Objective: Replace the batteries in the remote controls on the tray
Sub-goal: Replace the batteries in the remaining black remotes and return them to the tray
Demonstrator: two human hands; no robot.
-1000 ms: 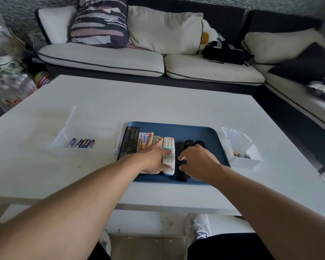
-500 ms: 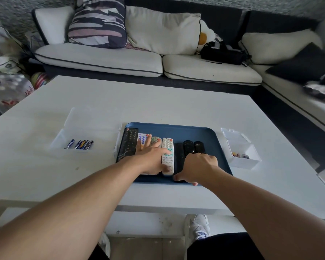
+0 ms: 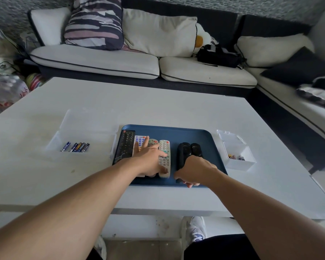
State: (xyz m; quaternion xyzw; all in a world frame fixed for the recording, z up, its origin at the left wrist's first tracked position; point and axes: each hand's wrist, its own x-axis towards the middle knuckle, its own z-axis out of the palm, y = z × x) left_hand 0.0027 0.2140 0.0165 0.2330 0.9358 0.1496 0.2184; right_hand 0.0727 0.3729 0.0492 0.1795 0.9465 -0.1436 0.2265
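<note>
Left hand [image 3: 149,159] spread flat on pale remotes [image 3: 164,156], right hand [image 3: 195,171] gripping black remote [image 3: 182,152] at tray [image 3: 204,136] near edge

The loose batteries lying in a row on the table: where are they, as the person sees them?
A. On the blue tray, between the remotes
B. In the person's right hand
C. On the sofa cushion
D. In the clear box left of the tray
D. The row of batteries lies inside the clear box on the table, to the left of the blue tray, not among the remotes.
</note>
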